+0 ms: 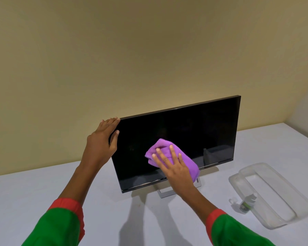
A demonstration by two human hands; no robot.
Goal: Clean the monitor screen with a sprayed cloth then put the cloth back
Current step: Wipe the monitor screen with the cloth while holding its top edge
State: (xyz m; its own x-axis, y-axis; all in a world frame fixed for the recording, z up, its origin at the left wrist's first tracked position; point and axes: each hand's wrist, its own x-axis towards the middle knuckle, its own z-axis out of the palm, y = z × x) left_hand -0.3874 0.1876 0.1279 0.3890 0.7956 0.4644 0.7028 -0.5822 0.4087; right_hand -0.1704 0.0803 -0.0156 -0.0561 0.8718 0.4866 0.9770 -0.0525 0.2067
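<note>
A black monitor [194, 132] stands on a silver stand on the white table, its screen dark. My left hand [100, 139] grips the monitor's upper left corner, fingers over the top edge and thumb on the front. A folded purple cloth [188, 161] lies flat against the lower middle of the screen. My right hand [172, 165] presses on the cloth with fingers spread. A small spray bottle [247, 203] stands on the table to the right, next to a clear tray.
A clear plastic tray [299, 203] sits at the right of the white table [43, 189]. A beige wall rises close behind the monitor. The monitor's stand foot [164, 193] juts toward me under the screen.
</note>
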